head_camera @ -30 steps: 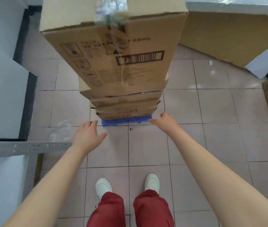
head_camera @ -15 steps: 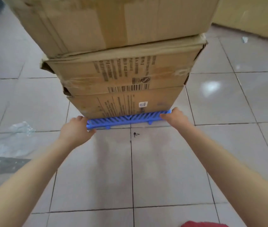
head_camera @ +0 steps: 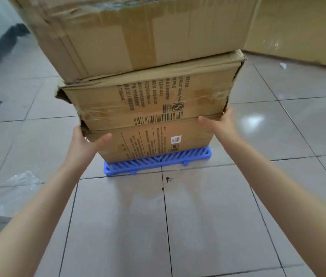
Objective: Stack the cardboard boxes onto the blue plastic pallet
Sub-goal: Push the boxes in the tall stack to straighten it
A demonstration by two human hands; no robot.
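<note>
The floor [head_camera: 118,226] is laid in large grey glossy tiles with dark grout lines, and a pale ceiling light glares off one tile to the right of the stack. A small dark mark [head_camera: 169,178] sits on the grout line just in front of the blue plastic pallet [head_camera: 158,161]. The pallet lies flat on the tiles, its slatted front edge showing below the boxes.

Three cardboard boxes are visible stacked on it. The bottom box [head_camera: 158,144] rests directly on the pallet and carries a small white label. The middle box [head_camera: 148,100], printed with a barcode and sideways text, sits on it with torn, taped corners. A larger top box [head_camera: 138,31] overhangs both and runs out of the frame.

The left hand [head_camera: 84,142] grips the left front corner of the bottom box, thumb spread across the front face and fingers wrapped round the side. The right hand [head_camera: 221,122] holds the right front corner where the bottom and middle boxes meet, thumb on the front, fingers round the side.

Crumpled clear plastic film [head_camera: 16,182] lies on the floor at the left. A white wall with a dark skirting [head_camera: 0,45] stands further left. More flat cardboard [head_camera: 297,31] leans at the far right.
</note>
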